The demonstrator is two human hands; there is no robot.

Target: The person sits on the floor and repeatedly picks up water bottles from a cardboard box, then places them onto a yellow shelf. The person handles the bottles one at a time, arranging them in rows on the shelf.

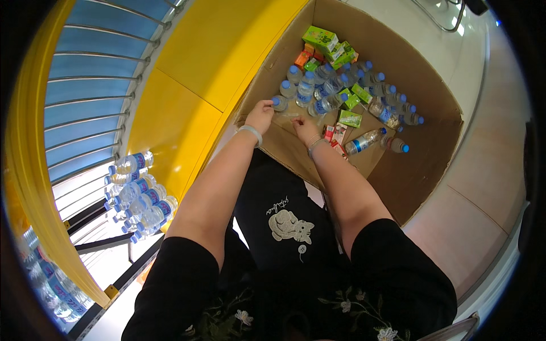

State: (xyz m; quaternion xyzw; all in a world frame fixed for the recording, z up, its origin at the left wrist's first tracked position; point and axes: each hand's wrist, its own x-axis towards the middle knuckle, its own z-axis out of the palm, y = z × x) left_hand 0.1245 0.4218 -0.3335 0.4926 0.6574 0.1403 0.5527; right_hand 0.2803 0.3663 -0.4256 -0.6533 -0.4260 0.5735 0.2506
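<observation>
My left hand (260, 116) has its fingertips on the blue cap of a clear plastic water bottle (281, 103), at the near left of a large cardboard box (413, 55). Beside it inside the box, my right hand (305, 129) has curled fingers; whether they pinch anything is hidden. A thin, clear piece of plastic (290, 114) lies between the hands. More capped water bottles (305, 89) are grouped beyond them. Green drink cartons (350, 118) and red-and-white cartons (339, 133) lie right of my right hand, next to a bottle with a blue-and-white label (362, 143).
Larger green cartons (320, 38) and orange cartons (303, 59) sit at the box's far end. A yellow panel (183, 85) runs along its left side. Further left, water bottles (143, 192) are stacked beside metal bars (94, 102), with a bottle pack (55, 281) at lower left.
</observation>
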